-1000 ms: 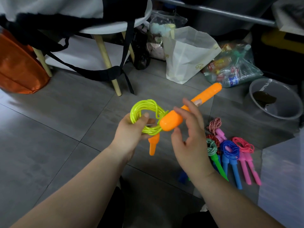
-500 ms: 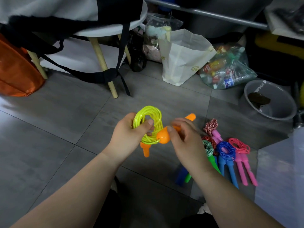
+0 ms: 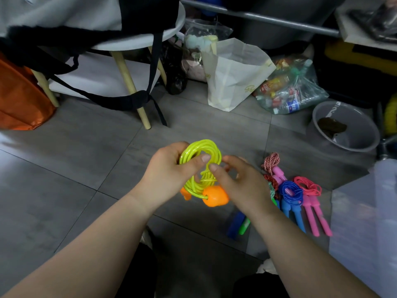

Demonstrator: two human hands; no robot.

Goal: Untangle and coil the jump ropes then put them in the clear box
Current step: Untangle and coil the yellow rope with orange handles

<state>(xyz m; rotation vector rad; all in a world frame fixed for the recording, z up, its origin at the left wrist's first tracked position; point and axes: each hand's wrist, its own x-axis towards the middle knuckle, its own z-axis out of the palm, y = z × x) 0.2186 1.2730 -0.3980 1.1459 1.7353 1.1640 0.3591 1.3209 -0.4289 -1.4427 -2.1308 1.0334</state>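
On the grey floor (image 3: 75, 168), coiled ropes (image 3: 290, 190) lie in a bunch at right. Above it, the left hand (image 3: 165, 175) pinches the yellow rope coil (image 3: 200, 160); the right hand (image 3: 242, 186) curls around it, touching an orange handle (image 3: 214, 196).

No legible text found. The white paper bag (image 3: 234, 76), beyond the hands, bears a gold script mark, too small to read. Bottle labels inside the clear plastic bag (image 3: 290, 89), right of it, are blurred.
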